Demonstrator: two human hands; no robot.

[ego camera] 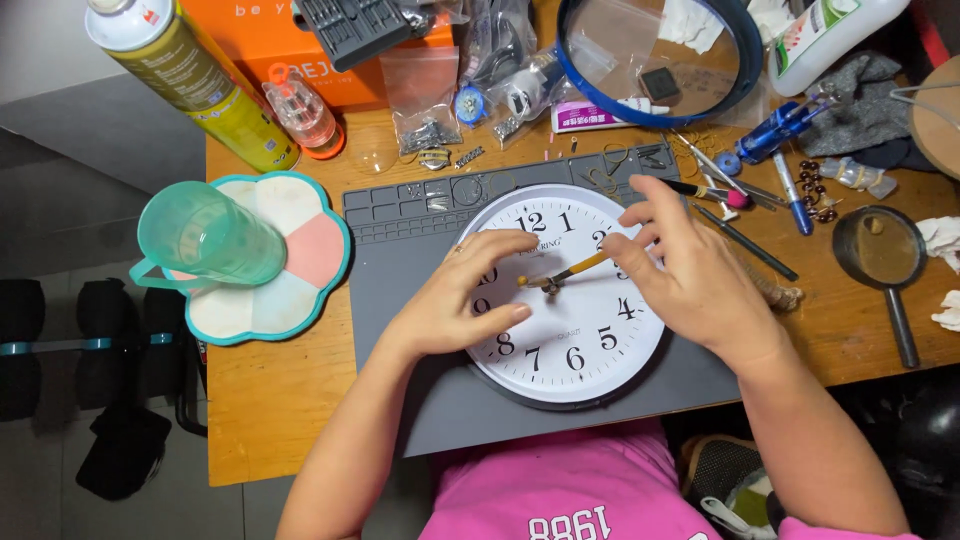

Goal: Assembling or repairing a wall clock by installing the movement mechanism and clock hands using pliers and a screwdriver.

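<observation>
Both hands rest on the wall clock (pixel 565 300): left hand (pixel 460 300) spread flat, right hand (pixel 690 270) pinching the gold clock hand (pixel 575 270); cover off, hands unset.

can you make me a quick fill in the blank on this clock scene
1. Both hands, left and right, rest on the face of a round white ____.
2. The clock lies on a ____ mat.
3. The green cup lies on a ____-shaped coaster.
4. The spray can at the table's far left is ____ in colour.

Missing words: clock; grey; flower; yellow
</observation>
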